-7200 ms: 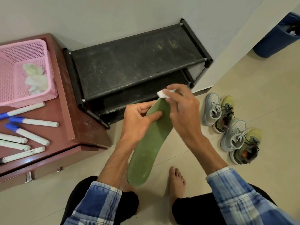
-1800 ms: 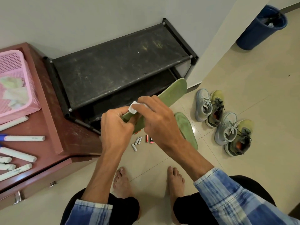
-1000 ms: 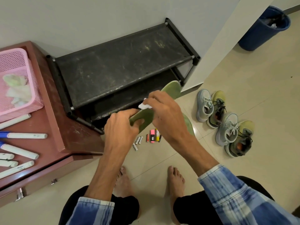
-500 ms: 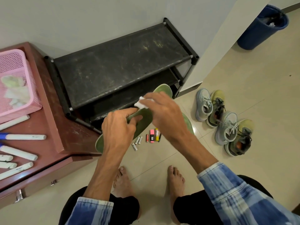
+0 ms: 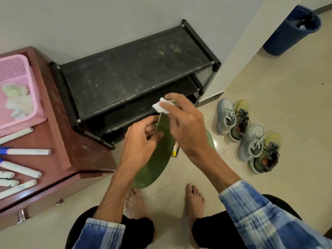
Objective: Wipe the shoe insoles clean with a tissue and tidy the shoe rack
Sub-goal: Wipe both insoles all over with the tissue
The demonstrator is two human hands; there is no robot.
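**A:** Where is the insole?

**B:** You have the green insole [image 5: 158, 155] up off the floor, in front of the lower shelves of the shoe rack [image 5: 133, 76]. It runs lengthwise away from you, with its near end above your bare feet.

**A:** And my hands?

**B:** Your left hand [image 5: 142, 142] grips the insole by its left edge, fingers curled behind it and thumb lying on its face. Your right hand [image 5: 186, 126] pinches a folded white tissue [image 5: 160, 107] between thumb and fingertips, right at the insole's far tip. I cannot tell whether the tissue presses on it or sits just above.

**A:** What else is near?

**B:** A second insole [image 5: 210, 141] lies on the tiled floor [image 5: 269, 97], mostly hidden under your right wrist. Beside it a small yellow item [image 5: 173, 153] shows, too covered to make out. To your right, four sneakers [image 5: 251, 141] stand close together in a slanting row. The rack's dusty black top shelf is against the wall. On your left a red-brown cabinet [image 5: 59, 123] touches the rack. It carries a pink basket [image 5: 18, 94] with crumpled tissues in it, and several white markers [image 5: 28, 151]. A blue bin [image 5: 291, 31] stands well apart, far right.
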